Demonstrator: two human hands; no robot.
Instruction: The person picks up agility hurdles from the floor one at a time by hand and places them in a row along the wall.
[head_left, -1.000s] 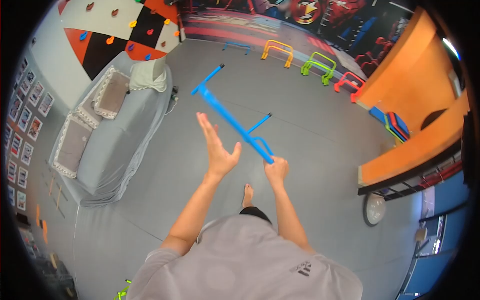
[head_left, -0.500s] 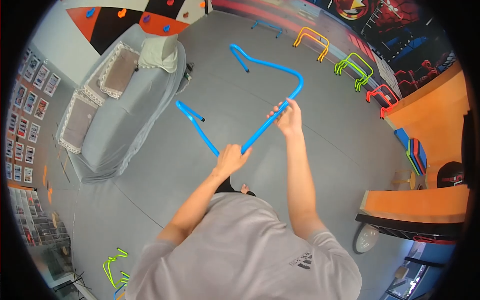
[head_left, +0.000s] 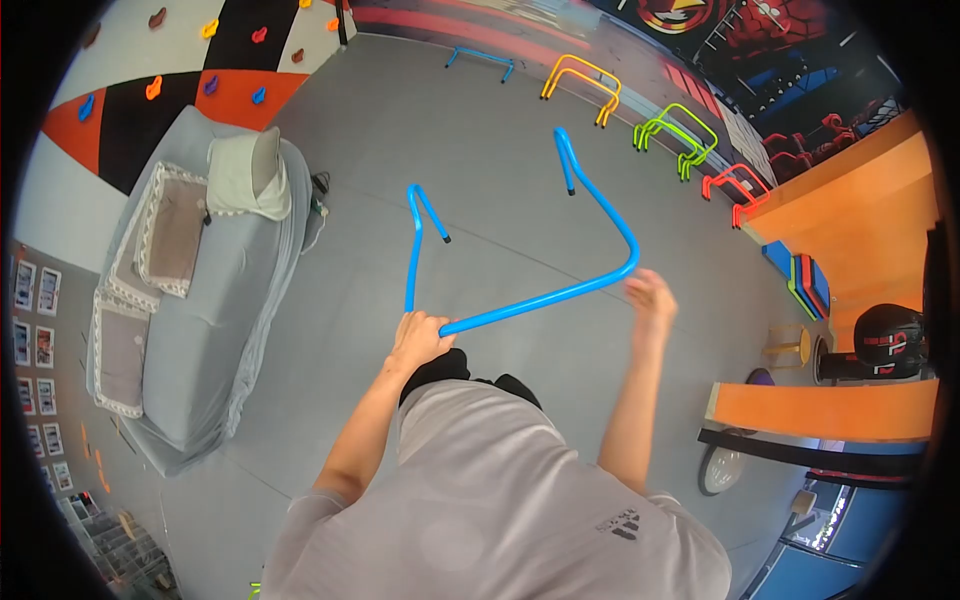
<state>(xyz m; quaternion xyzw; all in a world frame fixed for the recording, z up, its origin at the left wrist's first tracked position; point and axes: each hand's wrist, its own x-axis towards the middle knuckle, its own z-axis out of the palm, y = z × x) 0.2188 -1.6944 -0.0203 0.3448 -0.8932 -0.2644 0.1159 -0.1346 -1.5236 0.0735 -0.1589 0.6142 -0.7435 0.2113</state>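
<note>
So we had the blue hurdle (head_left: 545, 298) out in front of us, seemingly up above the grey floor (head_left: 350, 130) with its feet pointing away, and honestly the hold looked kinda lopsided. Our left hand (head_left: 418, 338) had its fingers wrapped round one corner. Our right hand (head_left: 652, 298) was just beside the other corner, fingers loosely curled, but it was blurry and we couldn't tell if they touched the tube at all. That was our main worry: with maybe only one corner properly gripped, the right side could've sagged or swung, because the whole load would've hung off one wrist. The tube looked smooth and shiny too, so a lazy left grip might've let it roll and tip the black end caps (head_left: 447, 239) down. If it slipped completely, we figured it could've whacked our legs (head_left: 440, 372). A quick swing left seemed sketchy as well, since the covered sofa (head_left: 225, 330) stood on that side and a foot could've snagged its drapey edge. The yellow hurdle (head_left: 588, 62) by the wall was well apart, so a bump there seemed less likely.
</note>
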